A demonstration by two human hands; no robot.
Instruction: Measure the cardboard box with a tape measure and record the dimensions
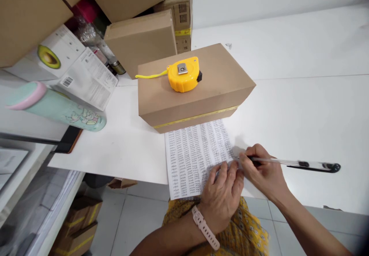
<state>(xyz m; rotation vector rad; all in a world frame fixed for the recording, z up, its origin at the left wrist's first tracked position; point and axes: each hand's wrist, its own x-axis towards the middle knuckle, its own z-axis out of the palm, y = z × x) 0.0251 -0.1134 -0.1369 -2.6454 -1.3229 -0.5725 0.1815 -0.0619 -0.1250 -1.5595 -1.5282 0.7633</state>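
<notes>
A pen (276,160) with a clear barrel and black cap end is pinched in my right hand (263,171), its tip at the right edge of a sheet of paper (187,160). Columns of handwriting cover the sheet. My left hand (223,190) lies flat on the lower right of the paper, fingers stretched out, beside the right hand. Just beyond, a closed brown cardboard box (225,71) covers the sheet's top edge. A yellow tape measure (183,74) rests on that box, its yellow wrist strap pointing left.
A mint-green bottle (66,108) with a pink band stands on the left of the white table (302,121). Behind it are a white box with an avocado picture (83,75) and stacked cardboard boxes (141,37). More taped cartons (77,229) sit low at left.
</notes>
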